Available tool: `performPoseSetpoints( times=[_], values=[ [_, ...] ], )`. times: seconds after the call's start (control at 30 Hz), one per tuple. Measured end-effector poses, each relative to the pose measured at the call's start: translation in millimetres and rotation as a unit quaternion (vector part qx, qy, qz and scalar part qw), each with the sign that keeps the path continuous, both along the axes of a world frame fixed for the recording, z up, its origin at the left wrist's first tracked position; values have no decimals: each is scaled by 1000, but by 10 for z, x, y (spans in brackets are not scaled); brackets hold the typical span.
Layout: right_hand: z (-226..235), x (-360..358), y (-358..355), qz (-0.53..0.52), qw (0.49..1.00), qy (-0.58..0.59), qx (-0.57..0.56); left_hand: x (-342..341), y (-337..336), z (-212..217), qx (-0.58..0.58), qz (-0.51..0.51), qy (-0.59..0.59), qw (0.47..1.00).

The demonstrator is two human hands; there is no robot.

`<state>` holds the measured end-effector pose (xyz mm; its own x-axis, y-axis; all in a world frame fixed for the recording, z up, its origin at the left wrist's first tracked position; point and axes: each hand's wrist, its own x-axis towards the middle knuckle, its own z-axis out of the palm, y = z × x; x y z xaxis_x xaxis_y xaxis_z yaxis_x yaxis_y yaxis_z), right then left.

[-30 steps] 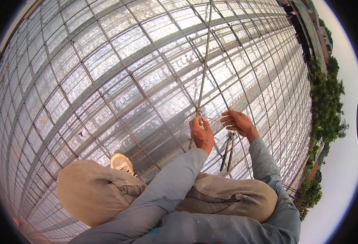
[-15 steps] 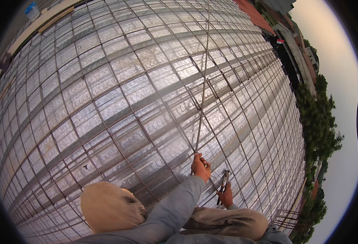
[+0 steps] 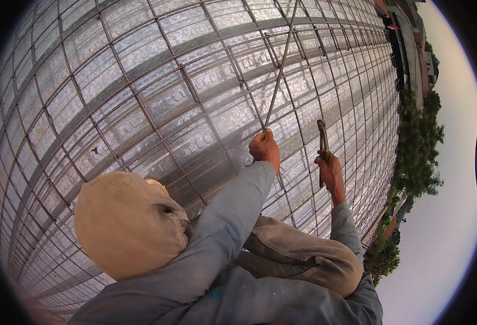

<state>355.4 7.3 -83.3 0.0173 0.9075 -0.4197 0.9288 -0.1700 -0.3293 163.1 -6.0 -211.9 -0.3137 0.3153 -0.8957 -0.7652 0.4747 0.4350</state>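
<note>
My left hand is closed, its fingertips pinched at the near end of a long thin steel bar. That bar slants away across the rebar mesh, beside a crossing of its rods. To the right, my right hand grips a pair of pincers by the handles, jaws pointing away from me. The jaws are over the mesh, apart from the left hand. Whether a thin wire is also between my left fingertips is too small to tell.
Ribbed, shiny metal decking lies under the mesh. My bent knees, in tan trousers, are close below the hands. Beyond the right edge stand trees and buildings. A small dark scrap rests at the left.
The view has tipped down, so hands and mesh appear higher. My right hand has moved forward and right with the pincers. The left hand stays at the bar's near end.
</note>
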Motion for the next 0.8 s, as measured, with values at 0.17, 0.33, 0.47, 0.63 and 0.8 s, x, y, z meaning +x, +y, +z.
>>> performPoseSetpoints(
  times=[0.17, 0.33, 0.47, 0.63, 0.8],
  values=[
    [104, -555, 554, 365, 912, -166, 80, 189, -128, 44, 88, 64, 33, 993],
    [-154, -737, 660, 474, 839, -266, 15, 238, -142, 5, 94, 101, 36, 990],
    [-93, -1015, 658, 497, 809, -309, -55, 201, -176, -2, 82, 64, 60, 993],
    [56, -1331, 651, 503, 797, -332, -43, 240, -189, -45, 78, 40, 78, 993],
    [187, -1570, 712, 536, 770, -345, -21, 302, -178, -133, 90, 72, 87, 990]
  ],
)
